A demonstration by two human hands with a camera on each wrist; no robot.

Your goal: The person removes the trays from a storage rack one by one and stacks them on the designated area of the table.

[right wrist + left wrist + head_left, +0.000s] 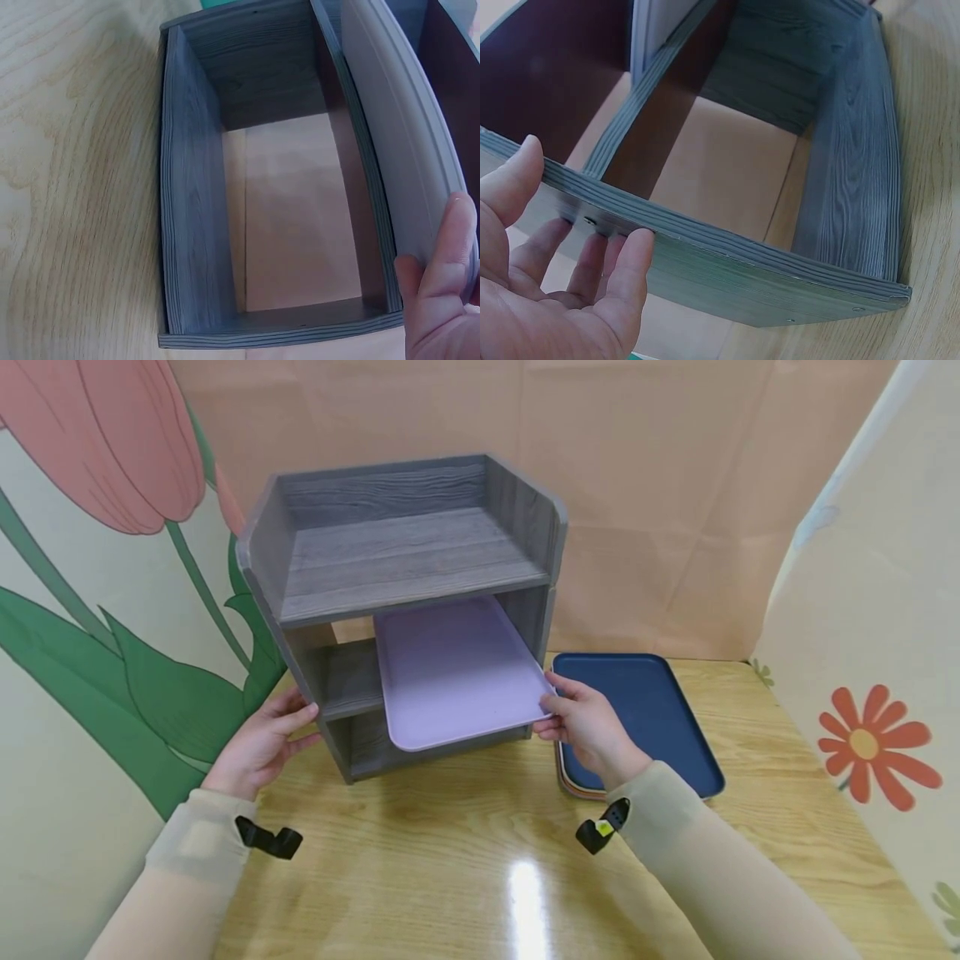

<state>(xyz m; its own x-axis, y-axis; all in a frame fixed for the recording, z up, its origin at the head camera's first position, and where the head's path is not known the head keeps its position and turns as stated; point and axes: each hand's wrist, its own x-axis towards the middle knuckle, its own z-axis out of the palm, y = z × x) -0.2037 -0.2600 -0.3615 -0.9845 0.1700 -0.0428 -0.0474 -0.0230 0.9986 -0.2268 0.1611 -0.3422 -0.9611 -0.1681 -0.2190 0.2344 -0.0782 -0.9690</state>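
Note:
A lilac tray (457, 677) lies partway inside the middle level of a grey wood-grain shelf unit (405, 560), its front end jutting out. My right hand (588, 727) pinches the tray's front right corner between thumb and fingers. In the right wrist view, the tray's pale underside (397, 120) shows above the middle board, with fingers (450, 255) at its rim. My left hand (266, 739) rests against the unit's left side panel (705, 277), fingertips on the outer face and thumb near the front edge.
Right of the unit, a stack of trays with a dark blue one (637, 718) on top lies on the wooden table (420, 860). A pinkish sheet (637, 510) hangs behind. Flower-printed walls (855, 610) stand at both sides.

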